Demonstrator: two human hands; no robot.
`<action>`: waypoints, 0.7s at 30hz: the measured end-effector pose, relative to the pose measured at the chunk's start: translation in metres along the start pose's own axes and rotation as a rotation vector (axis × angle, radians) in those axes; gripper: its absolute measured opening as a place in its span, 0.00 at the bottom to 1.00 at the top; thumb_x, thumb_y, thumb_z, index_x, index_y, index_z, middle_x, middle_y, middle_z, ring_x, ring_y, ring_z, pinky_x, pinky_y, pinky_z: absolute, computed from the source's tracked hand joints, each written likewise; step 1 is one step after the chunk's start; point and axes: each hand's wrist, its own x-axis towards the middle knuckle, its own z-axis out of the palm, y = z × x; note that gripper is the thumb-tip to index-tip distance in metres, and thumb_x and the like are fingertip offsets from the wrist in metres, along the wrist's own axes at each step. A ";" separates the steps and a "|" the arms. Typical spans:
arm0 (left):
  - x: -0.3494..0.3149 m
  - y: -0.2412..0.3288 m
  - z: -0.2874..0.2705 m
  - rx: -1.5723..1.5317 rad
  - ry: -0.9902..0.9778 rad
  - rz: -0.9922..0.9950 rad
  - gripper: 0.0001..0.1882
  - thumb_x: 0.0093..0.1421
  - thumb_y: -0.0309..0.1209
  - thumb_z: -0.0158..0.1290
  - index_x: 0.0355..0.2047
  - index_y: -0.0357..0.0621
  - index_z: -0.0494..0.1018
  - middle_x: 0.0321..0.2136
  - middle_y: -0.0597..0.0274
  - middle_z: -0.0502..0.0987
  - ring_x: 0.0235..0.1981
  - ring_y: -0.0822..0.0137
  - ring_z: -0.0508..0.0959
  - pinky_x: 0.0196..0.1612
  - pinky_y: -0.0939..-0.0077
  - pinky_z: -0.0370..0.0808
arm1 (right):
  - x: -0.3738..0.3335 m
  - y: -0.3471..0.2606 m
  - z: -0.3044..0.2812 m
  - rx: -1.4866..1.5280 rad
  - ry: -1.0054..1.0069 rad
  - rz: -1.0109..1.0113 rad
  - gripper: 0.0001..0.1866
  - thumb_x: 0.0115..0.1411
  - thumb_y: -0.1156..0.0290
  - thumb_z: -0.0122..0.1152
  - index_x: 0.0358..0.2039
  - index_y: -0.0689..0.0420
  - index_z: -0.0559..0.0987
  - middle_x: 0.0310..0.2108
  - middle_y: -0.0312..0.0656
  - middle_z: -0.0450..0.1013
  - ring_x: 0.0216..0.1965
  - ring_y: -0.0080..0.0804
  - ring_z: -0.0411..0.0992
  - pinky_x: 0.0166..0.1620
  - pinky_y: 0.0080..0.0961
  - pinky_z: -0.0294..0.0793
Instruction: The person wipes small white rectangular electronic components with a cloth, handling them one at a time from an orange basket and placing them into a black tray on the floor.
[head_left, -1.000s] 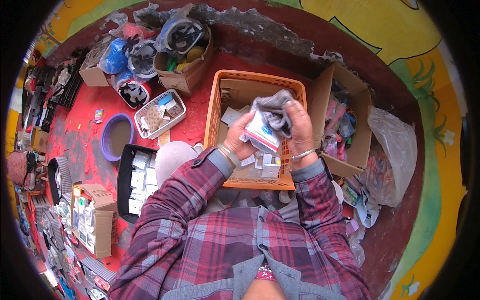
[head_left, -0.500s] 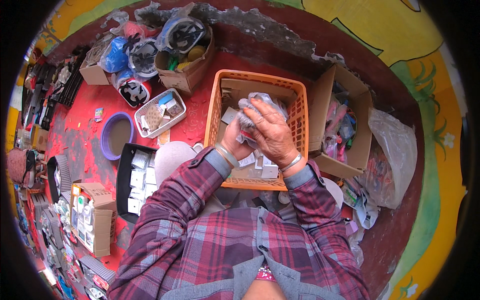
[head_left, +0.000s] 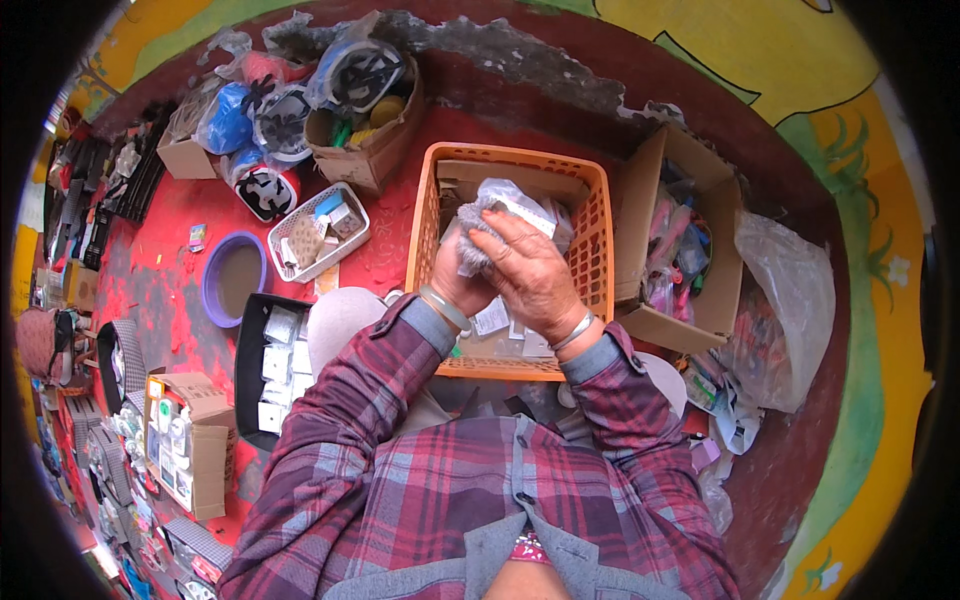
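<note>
Over the orange plastic basket [head_left: 428, 215], both of my hands are together around a clear plastic-wrapped package [head_left: 503, 192]. My left hand [head_left: 462, 283] grips it from the left, with most of its fingers hidden behind the bundle. A fuzzy grey cloth [head_left: 478, 240] is bunched against the package. My right hand [head_left: 535, 280] presses the cloth onto it, fingers bent over the top. What the plastic contains is hard to make out. Below my hands, small white boxes [head_left: 490, 318] lie in the basket.
Right of the basket stands an open cardboard box [head_left: 640, 215] of colourful items, beside a clear plastic bag [head_left: 790, 300]. To the left are a white basket [head_left: 345, 258], a purple basin [head_left: 207, 285] and a black tray [head_left: 245, 375]. Bagged helmets [head_left: 365, 75] are piled at the back.
My hands and the bundle have shifted slightly left. The package has turned, so more of its white, plastic-covered side shows, and the grey cloth now sits further left.
</note>
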 end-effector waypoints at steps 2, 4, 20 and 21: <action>0.000 -0.006 0.017 0.093 0.067 0.015 0.23 0.67 0.44 0.35 0.55 0.45 0.65 0.51 0.55 0.71 0.53 0.61 0.71 0.58 0.63 0.65 | 0.003 0.010 -0.006 -0.017 0.013 0.032 0.22 0.50 0.77 0.59 0.48 0.56 0.75 0.51 0.50 0.69 0.52 0.50 0.67 0.57 0.40 0.64; 0.004 -0.005 0.009 0.136 0.076 0.009 0.22 0.67 0.42 0.35 0.55 0.43 0.64 0.51 0.56 0.71 0.52 0.60 0.72 0.57 0.63 0.66 | 0.000 0.023 -0.010 -0.001 0.066 0.155 0.22 0.53 0.80 0.57 0.51 0.55 0.75 0.53 0.49 0.68 0.54 0.47 0.67 0.56 0.35 0.66; 0.000 -0.004 0.022 0.059 0.155 0.115 0.22 0.61 0.36 0.46 0.53 0.36 0.64 0.48 0.50 0.72 0.51 0.54 0.72 0.58 0.55 0.65 | -0.006 0.039 -0.006 0.593 0.195 0.573 0.20 0.62 0.74 0.51 0.55 0.61 0.69 0.56 0.48 0.66 0.58 0.35 0.63 0.60 0.26 0.58; 0.001 -0.003 0.021 0.051 0.164 0.147 0.22 0.61 0.36 0.45 0.53 0.36 0.64 0.48 0.51 0.72 0.51 0.54 0.72 0.58 0.56 0.64 | -0.010 0.039 -0.003 0.580 0.191 0.566 0.21 0.61 0.74 0.52 0.55 0.60 0.69 0.57 0.49 0.65 0.59 0.36 0.62 0.61 0.26 0.58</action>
